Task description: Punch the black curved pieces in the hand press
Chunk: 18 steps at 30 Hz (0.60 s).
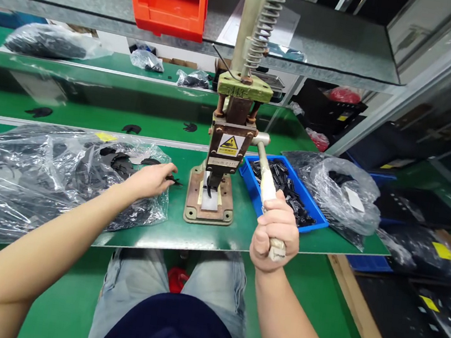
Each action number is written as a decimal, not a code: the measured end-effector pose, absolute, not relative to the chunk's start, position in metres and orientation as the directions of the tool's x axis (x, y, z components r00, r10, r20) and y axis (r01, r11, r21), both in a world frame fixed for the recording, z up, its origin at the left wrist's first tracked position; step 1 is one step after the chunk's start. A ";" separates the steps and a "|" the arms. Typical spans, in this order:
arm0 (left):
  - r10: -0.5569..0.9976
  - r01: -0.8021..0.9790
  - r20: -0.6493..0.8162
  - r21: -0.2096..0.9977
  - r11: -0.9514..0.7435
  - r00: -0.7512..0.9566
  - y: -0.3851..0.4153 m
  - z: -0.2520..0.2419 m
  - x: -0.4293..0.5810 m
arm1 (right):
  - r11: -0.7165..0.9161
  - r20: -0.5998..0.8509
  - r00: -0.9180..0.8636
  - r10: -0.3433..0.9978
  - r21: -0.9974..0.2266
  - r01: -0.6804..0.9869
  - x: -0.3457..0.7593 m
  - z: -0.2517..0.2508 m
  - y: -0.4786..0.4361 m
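Observation:
My right hand (277,232) is wrapped round the taped lever handle (266,180) of a hand press (232,136). Between the fingertips of my left hand (152,180) is a small dark part (175,181), partly hidden by the fingers. This hand is over the right end of a large clear plastic bag (51,183), left of the press. Flat black curved pieces (119,162) show in the bag's mouth. Under the press's ram a thin black piece (209,191) is near a pale plate (210,200) on the base; whether they touch I cannot tell.
A blue tray (307,200) of small black parts stands right of the press, beside another plastic bag (344,191). Loose black pieces (131,129) lie on the green surface behind. An orange bin (166,18) sits on the shelf above. The bench's front edge is near my lap.

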State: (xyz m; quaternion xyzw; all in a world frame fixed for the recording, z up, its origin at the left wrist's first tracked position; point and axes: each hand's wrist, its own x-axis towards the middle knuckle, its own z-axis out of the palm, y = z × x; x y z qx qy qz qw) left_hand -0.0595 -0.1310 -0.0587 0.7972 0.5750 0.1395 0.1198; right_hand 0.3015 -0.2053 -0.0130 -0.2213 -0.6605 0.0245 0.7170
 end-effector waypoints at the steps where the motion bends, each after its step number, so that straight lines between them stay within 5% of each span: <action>1: 0.959 0.855 0.076 0.438 -0.279 0.274 -0.132 -0.063 -0.049 | 0.901 0.937 0.124 0.327 -0.349 0.258 0.302 -0.013 -0.205; 5: 0.994 0.626 0.028 0.774 -0.091 0.109 -0.134 -0.085 -0.018 | 0.903 0.937 0.121 0.329 -0.349 0.251 0.302 -0.013 -0.206; 8: 0.998 0.391 -0.002 0.920 -0.021 0.059 -0.134 -0.093 -0.007 | 0.904 0.937 0.115 0.329 -0.348 0.250 0.302 -0.012 -0.206; 12: 0.996 0.272 -0.066 0.961 0.048 0.057 -0.131 -0.086 -0.001 | 0.904 0.938 0.113 0.327 -0.345 0.253 0.302 -0.012 -0.206; 18: 0.978 0.346 -0.157 0.933 0.100 0.140 -0.129 -0.070 0.015 | 0.909 0.940 0.113 0.323 -0.341 0.238 0.302 -0.011 -0.206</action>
